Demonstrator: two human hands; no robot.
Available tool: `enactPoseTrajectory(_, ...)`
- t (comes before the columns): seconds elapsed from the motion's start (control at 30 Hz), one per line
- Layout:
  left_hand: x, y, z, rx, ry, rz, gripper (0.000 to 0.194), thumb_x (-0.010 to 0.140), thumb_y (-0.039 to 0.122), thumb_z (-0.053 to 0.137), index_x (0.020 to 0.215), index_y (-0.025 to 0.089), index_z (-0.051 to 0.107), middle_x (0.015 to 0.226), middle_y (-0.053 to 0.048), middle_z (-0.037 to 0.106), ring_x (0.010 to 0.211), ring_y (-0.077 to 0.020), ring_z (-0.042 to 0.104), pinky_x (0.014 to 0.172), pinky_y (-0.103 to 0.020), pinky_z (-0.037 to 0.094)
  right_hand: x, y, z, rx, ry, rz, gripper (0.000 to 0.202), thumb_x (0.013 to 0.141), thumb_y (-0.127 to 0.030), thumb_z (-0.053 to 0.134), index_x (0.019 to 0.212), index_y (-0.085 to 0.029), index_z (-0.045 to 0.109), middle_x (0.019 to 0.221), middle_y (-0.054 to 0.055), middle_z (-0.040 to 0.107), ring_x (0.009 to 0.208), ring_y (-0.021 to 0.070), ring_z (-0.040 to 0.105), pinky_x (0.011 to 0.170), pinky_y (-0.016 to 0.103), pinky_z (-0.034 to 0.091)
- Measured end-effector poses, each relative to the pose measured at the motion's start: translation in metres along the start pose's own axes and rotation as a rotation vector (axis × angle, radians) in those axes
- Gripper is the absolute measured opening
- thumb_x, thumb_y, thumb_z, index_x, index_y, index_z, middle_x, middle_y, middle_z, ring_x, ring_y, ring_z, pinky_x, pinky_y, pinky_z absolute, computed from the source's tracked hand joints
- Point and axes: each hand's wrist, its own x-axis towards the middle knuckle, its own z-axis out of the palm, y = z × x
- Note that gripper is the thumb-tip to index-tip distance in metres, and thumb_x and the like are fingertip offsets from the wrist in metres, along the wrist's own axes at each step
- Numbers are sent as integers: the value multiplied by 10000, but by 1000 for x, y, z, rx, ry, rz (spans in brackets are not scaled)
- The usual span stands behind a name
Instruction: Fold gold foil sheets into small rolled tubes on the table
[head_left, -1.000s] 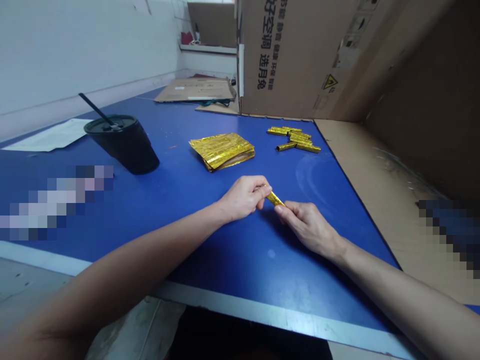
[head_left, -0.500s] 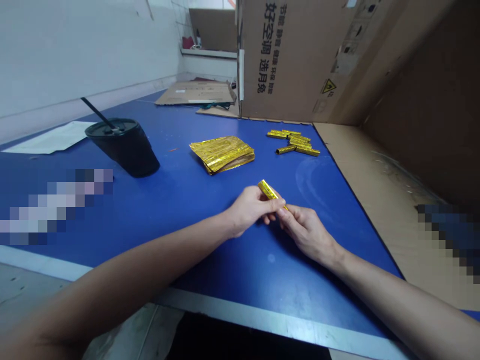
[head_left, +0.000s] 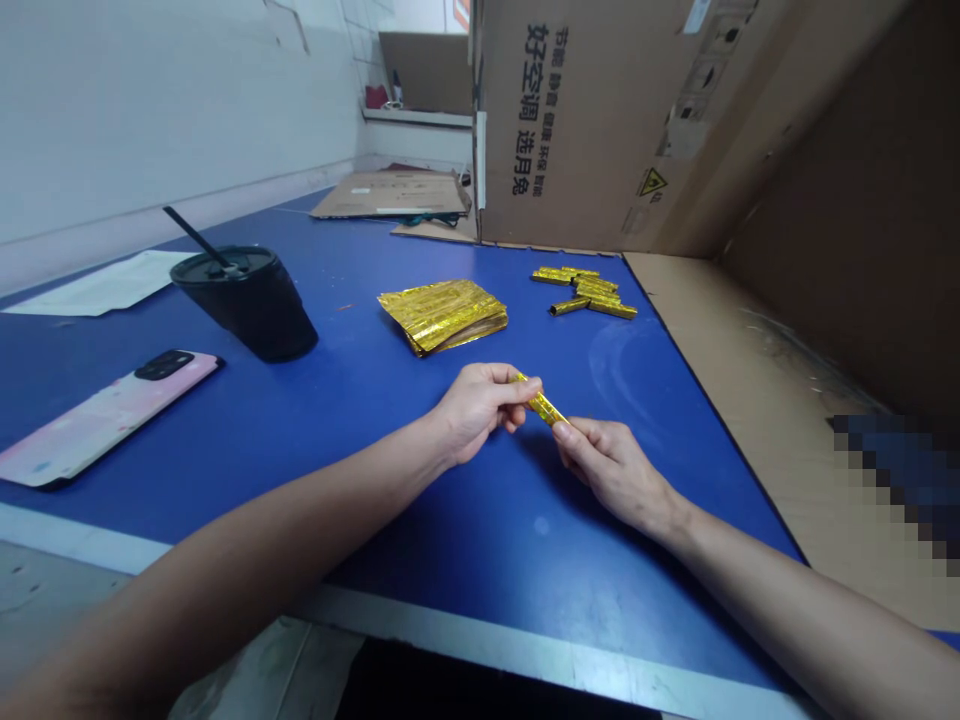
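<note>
Gold roll: held between my two hands over the blue surface, nearer to me than the gold foil stack.
Left hand: thumb and forefinger pinched on the far end, the other fingers curled in beneath.
Right hand: thumb pressed over bent fingers at the near end; how firm the pinch is, I cannot tell.
Crushing risk: the roll is slim and looks like foil, so too hard a squeeze from either thumb could flatten or crease it.
Unrolling risk: should one hand slacken, the foil might spring loose; whether its edge is stuck down, I cannot tell.
Twisting risk: hands turning against each other could wring the short stretch showing between them.
Long axis: a slant, from my left hand, farther off, down to my right, nearer me.
Far end: points leftward and away from me, roughly at the stack.
Other rolls: loosely clustered beyond my right hand, well apart from it.
</note>
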Motion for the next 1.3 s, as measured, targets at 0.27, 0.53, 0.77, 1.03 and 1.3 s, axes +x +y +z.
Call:
enactPoseTrajectory(0.27, 1, 0, -2, 16, 4, 16, 224, 719, 298, 621, 644, 91, 581, 532, -6, 565, 375, -42, 452, 350, -155, 322, 0, 0, -2, -40, -2, -12, 420, 856, -480, 322, 556, -191, 375, 488, -54, 313, 447, 77, 264, 427, 226, 238)
enactPoseTrajectory(0.53, 4, 7, -10, 190, -70, -47, 102, 743, 200, 562, 748, 104, 592, 518, 3, 558, 384, -53, 475, 373, -157, 355, 4, 7, -15, -756, 158, -143, 351, 859, -409, 341, 588, -202, 425, 524, -7, 455, 457, 112, 376, 475, 260, 228)
enactPoseTrajectory(0.77, 4, 6, -9, 450, -94, 127, 169, 701, 69, 510, 859, 105, 556, 565, 25, 560, 478, -64, 529, 477, -174, 420, 7, 4, -19, -469, 77, -7, 369, 840, -507, 352, 739, -195, 520, 579, -16, 497, 529, 122, 449, 507, 239, 312)
enactPoseTrajectory(1.03, -1, -2, 1, 576, -199, 147, 137, 739, 157, 523, 863, 111, 561, 615, 15, 566, 548, -72, 556, 530, -185, 443, 6, 9, -16, -416, 39, -133, 350, 855, -411, 368, 580, -195, 398, 503, -56, 292, 466, 87, 278, 462, 234, 238)
enactPoseTrajectory(1.3, -6, -5, 3, 664, -227, 216, 116, 762, 185, 495, 752, 121, 592, 553, 19, 541, 482, -62, 508, 467, -168, 404, 3, 3, -12, -460, 0, -87, 388, 849, -472, 351, 584, -197, 414, 504, -47, 335, 469, 92, 318, 466, 233, 251)
